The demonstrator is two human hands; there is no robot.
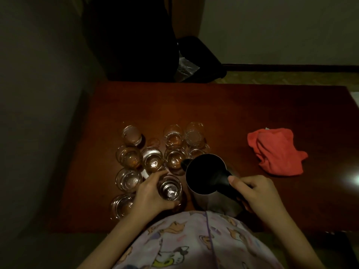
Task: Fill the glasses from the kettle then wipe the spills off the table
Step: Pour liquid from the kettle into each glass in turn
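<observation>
Nearest us, our left hand point(153, 193) curls round a glass point(170, 188) at the near edge of the cluster, steadying it on the tabletop point(242, 113). Our right hand point(256, 191) grips the black handle of the steel kettle point(206, 175), which sits upright just right of that glass, spout point(184, 163) pointing toward the middle row. No water is running, so we judge ourselves between pours.

Further out, the other glasses point(151, 159) stand close together in rough rows. Several seem to hold liquid, but in this dim light we cannot tell how many are full. A small shiny patch point(154, 142) among them may be a spill.

Well apart to the right lies the red cloth point(275, 151), crumpled and untouched; the wiping looks still to come.
</observation>
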